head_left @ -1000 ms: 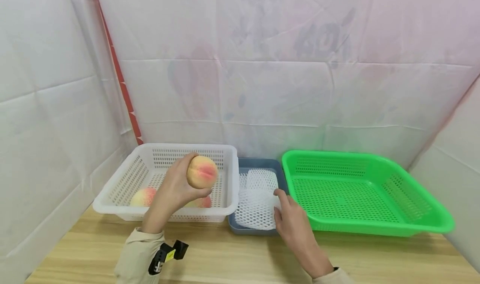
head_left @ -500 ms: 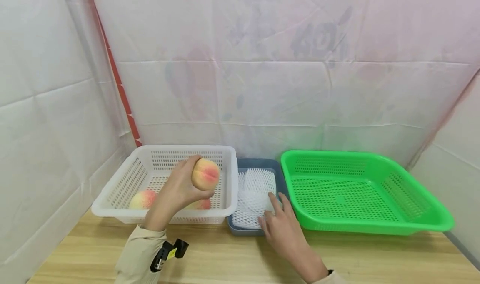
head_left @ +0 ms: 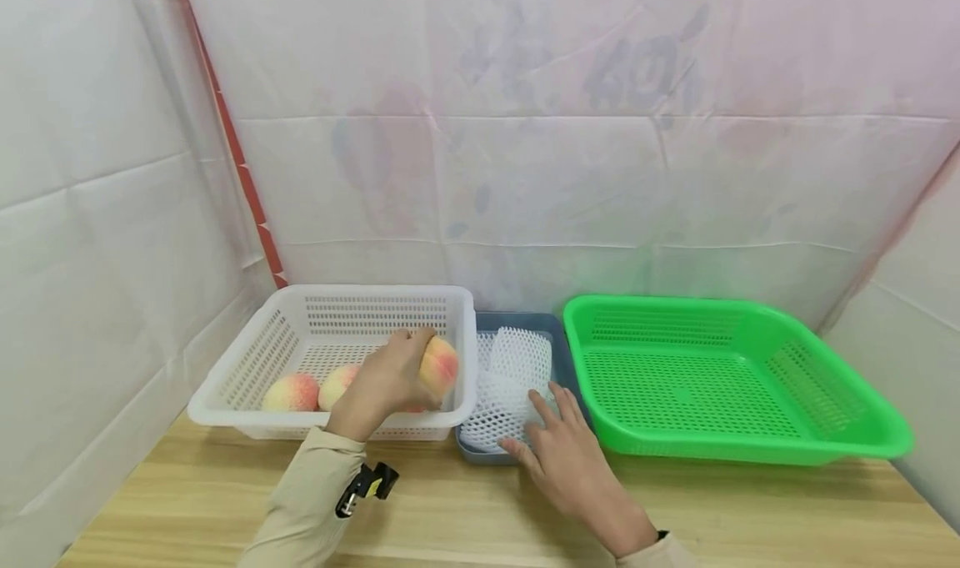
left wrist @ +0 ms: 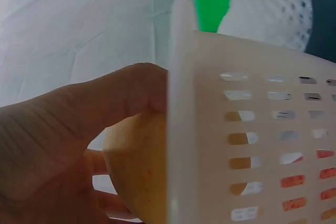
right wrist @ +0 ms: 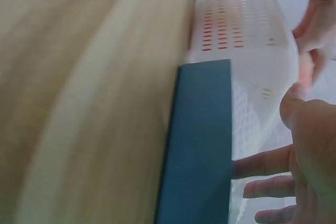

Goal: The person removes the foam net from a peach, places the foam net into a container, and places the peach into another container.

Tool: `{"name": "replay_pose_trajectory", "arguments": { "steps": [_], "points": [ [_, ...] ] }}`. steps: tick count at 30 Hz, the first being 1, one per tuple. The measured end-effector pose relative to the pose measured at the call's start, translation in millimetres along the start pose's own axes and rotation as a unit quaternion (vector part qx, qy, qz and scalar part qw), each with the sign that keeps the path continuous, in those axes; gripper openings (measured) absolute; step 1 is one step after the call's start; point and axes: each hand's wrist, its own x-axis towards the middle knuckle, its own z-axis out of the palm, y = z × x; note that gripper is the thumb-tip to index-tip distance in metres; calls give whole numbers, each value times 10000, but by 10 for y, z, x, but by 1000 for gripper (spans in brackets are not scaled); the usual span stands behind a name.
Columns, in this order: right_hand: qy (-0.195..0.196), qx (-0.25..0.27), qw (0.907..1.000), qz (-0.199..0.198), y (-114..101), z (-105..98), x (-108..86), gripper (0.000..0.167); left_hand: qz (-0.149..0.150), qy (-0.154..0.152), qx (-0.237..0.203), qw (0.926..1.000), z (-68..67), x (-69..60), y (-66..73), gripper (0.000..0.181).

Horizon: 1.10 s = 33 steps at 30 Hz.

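My left hand (head_left: 386, 380) grips a yellow-and-pink peach (head_left: 438, 366) low over the right side of the white slotted basket (head_left: 251, 419). In the left wrist view, the basket's wall hides part of this peach (left wrist: 136, 161). Two more peaches, a left one (head_left: 291, 393) and a middle one (head_left: 337, 384), lie in the basket; the hand partly covers the middle one. White foam fruit nets (head_left: 521, 355) lie in the blue-grey tray (head_left: 487, 458). Over the tray's near right corner, my right hand (head_left: 573, 468) spreads its fingers at the nets; whether they touch is unclear.
A green slotted basket (head_left: 742, 451) stands to the right of the tray. All three containers sit side by side on the wooden table (head_left: 450, 510). Behind them hangs a white sheet (head_left: 555, 184), and sheets also close off both sides.
My left hand has moved right and lower with the peach, uncovering more of the middle peach. My right hand has shifted slightly left, loosened from the nets and spread its fingers.
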Motion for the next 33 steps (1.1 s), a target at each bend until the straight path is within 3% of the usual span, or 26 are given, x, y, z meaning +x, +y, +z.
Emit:
{"name": "replay_pose_trajectory", "arguments": {
  "steps": [3, 7, 10, 13, 18, 22, 27, 30, 33],
  "points": [
    [409, 46, 9991, -88, -4, -88, 13, 49, 8, -67, 237, 9997, -19, 34, 18, 88],
    [894, 134, 9953, -353, -6, -190, 22, 34, 89, -284, 456, 9985, -171, 128, 62, 81],
    [1148, 193, 9915, -586, -3, -238, 31, 23, 136, -638, 497, 9966, -292, 256, 100, 76],
    [1253, 291, 9888, -762, -5, -268, 41, 18, 75, -1023, 566, 9931, -332, 404, 130, 64],
    [1071, 465, 9889, -917, -32, -294, 38, 18, -289, -1455, 862, 9852, -236, 577, 161, 48],
    [944, 475, 9889, -1041, -64, -319, 19, 19, -700, -1697, 1211, 9755, -128, 607, 164, 35],
    [722, 584, 9903, -1030, -98, -361, -11, 20, -1112, -1934, 998, 9697, -37, 592, 157, 36],
    [524, 694, 9917, -950, -111, -394, -32, 21, -1172, -1926, 621, 9723, 1, 607, 155, 51],
    [400, 727, 9924, -911, -121, -423, -53, 22, -1119, -1926, 585, 9731, 35, 612, 142, 50]
  ]
}}
